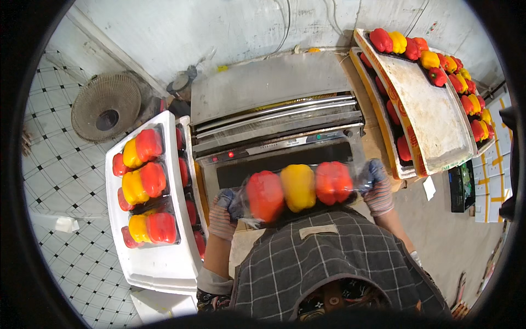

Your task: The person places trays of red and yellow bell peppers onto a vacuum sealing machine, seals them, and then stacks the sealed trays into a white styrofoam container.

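Note:
Between my two gloved hands is a tray of bell peppers (298,188), red, yellow and red in a row, with clear plastic film around them. My left hand (224,214) grips the film at the pack's left end. At the right end, my right hand (375,187) has hold of the film too. The pack is in front of my checked apron, over the near edge of a film wrapping machine (271,90). A red light glows on the machine's front panel, and a dark flat plate (238,174) lies below that panel.
At left, a white foam box (156,263) holds several wrapped pepper packs (144,185). On the right, stacked foam boxes (427,103) carry trays of unwrapped peppers (430,60). A dusty fan (107,107) stands back left. A dark crate (461,187) is on the floor at right.

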Demonstrator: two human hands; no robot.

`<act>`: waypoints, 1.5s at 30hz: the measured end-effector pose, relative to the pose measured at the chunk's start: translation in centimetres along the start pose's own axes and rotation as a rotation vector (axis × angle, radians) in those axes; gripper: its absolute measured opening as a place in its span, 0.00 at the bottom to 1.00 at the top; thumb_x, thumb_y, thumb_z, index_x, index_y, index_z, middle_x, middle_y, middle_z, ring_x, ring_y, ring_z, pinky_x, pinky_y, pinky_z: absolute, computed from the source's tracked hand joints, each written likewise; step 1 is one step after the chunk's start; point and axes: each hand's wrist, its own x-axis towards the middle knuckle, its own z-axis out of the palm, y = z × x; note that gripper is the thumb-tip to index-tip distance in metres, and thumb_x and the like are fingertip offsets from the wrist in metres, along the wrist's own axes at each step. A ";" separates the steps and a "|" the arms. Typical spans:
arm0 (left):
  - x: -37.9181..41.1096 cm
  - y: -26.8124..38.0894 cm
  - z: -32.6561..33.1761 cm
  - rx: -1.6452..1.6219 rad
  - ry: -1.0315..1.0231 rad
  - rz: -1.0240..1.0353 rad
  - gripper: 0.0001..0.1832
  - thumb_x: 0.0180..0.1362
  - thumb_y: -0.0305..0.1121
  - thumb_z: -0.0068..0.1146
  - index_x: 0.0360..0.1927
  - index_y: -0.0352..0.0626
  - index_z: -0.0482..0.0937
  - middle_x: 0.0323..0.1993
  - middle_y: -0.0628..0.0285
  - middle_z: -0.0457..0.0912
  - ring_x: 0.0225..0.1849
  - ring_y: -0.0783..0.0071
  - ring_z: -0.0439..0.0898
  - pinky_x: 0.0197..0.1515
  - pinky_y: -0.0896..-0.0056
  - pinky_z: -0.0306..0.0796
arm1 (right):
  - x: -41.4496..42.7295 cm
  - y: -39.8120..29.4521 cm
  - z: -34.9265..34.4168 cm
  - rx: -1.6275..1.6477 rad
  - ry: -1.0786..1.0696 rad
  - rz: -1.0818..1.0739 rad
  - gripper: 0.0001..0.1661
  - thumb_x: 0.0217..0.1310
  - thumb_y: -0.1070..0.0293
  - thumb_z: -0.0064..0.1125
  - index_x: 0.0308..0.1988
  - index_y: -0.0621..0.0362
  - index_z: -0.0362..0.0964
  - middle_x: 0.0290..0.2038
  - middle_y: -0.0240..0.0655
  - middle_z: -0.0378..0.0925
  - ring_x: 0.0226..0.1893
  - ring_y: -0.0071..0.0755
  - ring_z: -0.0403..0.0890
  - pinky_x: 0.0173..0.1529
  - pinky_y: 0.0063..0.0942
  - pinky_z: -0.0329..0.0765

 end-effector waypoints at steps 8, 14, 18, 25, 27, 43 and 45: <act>1.0 -8.8 -9.0 0.588 -0.172 -0.358 0.15 0.58 0.35 0.38 0.46 0.40 0.69 0.41 0.61 0.74 0.43 0.69 0.74 0.48 0.71 0.68 | 1.7 7.4 -14.9 -0.570 -0.193 0.172 0.13 0.55 0.66 0.48 0.43 0.52 0.67 0.38 0.36 0.72 0.38 0.33 0.73 0.44 0.28 0.71; 3.9 -12.2 -1.0 0.391 -0.471 -0.395 0.20 0.57 0.41 0.39 0.48 0.40 0.67 0.45 0.60 0.71 0.46 0.68 0.71 0.51 0.69 0.65 | 5.5 8.3 -10.9 -1.181 -0.969 -0.040 0.20 0.56 0.61 0.47 0.48 0.54 0.63 0.47 0.35 0.69 0.48 0.35 0.69 0.53 0.32 0.66; 2.1 -11.1 0.3 0.382 -0.515 -0.337 0.23 0.56 0.45 0.40 0.50 0.40 0.65 0.48 0.59 0.70 0.49 0.68 0.69 0.53 0.67 0.63 | 3.3 5.6 -8.6 -0.720 -0.790 0.273 0.22 0.56 0.59 0.46 0.50 0.55 0.62 0.49 0.38 0.67 0.49 0.36 0.69 0.53 0.33 0.67; -2.0 -10.2 3.1 0.350 -0.537 -0.160 0.30 0.54 0.51 0.41 0.54 0.40 0.62 0.52 0.58 0.67 0.53 0.66 0.66 0.56 0.64 0.59 | 0.8 -1.3 1.5 -0.146 -0.534 0.397 0.28 0.55 0.56 0.51 0.51 0.60 0.59 0.45 0.43 0.69 0.46 0.39 0.71 0.52 0.35 0.69; -3.7 -9.4 4.0 0.331 -0.511 -0.093 0.32 0.54 0.53 0.42 0.55 0.40 0.61 0.53 0.58 0.66 0.54 0.66 0.65 0.57 0.64 0.59 | 1.3 -2.3 0.1 -0.188 -0.553 0.487 0.30 0.53 0.55 0.53 0.52 0.61 0.59 0.44 0.44 0.70 0.44 0.40 0.73 0.51 0.36 0.70; -10.5 -1.9 7.5 -0.465 -0.012 0.570 0.31 0.54 0.54 0.45 0.53 0.40 0.62 0.50 0.59 0.69 0.51 0.64 0.69 0.52 0.62 0.65 | 0.3 6.8 8.4 -0.658 -1.190 0.332 0.34 0.56 0.57 0.51 0.58 0.58 0.51 0.56 0.39 0.59 0.53 0.33 0.64 0.54 0.33 0.64; -11.2 -1.5 1.5 -0.492 0.043 0.593 0.29 0.56 0.51 0.44 0.53 0.40 0.63 0.50 0.56 0.70 0.50 0.60 0.70 0.53 0.55 0.64 | -0.2 7.5 9.4 -0.680 -1.302 0.446 0.32 0.52 0.65 0.55 0.56 0.58 0.54 0.51 0.41 0.65 0.46 0.32 0.70 0.48 0.30 0.70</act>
